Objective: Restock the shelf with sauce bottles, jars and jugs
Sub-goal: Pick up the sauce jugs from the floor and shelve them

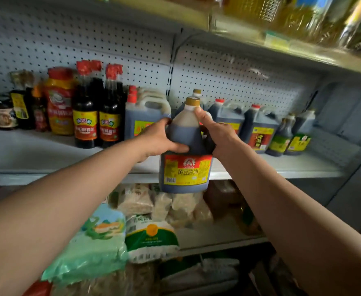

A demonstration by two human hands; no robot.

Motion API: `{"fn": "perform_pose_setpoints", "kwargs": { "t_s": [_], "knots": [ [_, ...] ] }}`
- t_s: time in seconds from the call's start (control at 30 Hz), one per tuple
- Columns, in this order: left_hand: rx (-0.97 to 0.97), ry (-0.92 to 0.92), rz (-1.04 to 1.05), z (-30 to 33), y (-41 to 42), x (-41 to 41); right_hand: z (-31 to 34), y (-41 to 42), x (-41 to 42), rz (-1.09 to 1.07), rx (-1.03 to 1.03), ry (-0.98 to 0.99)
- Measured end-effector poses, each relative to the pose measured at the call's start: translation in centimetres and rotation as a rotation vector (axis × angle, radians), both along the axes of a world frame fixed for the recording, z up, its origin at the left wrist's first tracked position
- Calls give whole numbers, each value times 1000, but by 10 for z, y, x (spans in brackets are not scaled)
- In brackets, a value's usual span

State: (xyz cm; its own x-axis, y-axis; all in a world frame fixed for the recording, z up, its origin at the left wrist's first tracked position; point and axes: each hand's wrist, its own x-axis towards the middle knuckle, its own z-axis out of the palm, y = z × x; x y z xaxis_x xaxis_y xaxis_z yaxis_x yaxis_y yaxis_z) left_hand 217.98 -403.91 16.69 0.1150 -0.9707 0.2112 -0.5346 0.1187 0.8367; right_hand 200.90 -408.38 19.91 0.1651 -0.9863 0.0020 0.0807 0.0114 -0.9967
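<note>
A dark soy sauce jug (186,167) with a gold cap and a red and yellow label hangs in front of the grey shelf (36,159), its base below the shelf's front edge. My left hand (160,142) grips its left shoulder, thumb across the front. On the jug's right side, by the handle, my right hand (218,135) holds it with the thumb up along the neck. Behind it stand other jugs: one to the left (145,116), two to the right (258,129).
Tall red-capped bottles (98,120), a red and yellow jar (60,103) and small jars line the shelf's left back. Two small dark bottles (290,137) stand at the far right. Bagged goods (149,236) fill the shelf below. Oil bottles (303,16) sit overhead.
</note>
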Motion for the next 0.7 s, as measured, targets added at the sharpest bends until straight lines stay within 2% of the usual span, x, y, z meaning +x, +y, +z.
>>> {"fn": "perform_pose_setpoints", "kwargs": {
  "t_s": [0.17,0.3,0.43,0.57,0.7],
  "knots": [
    [-27,-5,104,1,-53,-19,-5,-63,-7,-10,-46,-30],
    [-44,-68,152,-15,-93,-27,-27,-110,-13,13,-71,13],
    [-11,-181,151,-17,-129,-26,-51,-141,-33,119,-204,-49],
    [23,-144,94,-11,-150,-12,-73,-167,-49,385,-274,43],
    [35,-148,67,-13,-167,-8,-71,-190,-57,389,-320,230]
  ]
}}
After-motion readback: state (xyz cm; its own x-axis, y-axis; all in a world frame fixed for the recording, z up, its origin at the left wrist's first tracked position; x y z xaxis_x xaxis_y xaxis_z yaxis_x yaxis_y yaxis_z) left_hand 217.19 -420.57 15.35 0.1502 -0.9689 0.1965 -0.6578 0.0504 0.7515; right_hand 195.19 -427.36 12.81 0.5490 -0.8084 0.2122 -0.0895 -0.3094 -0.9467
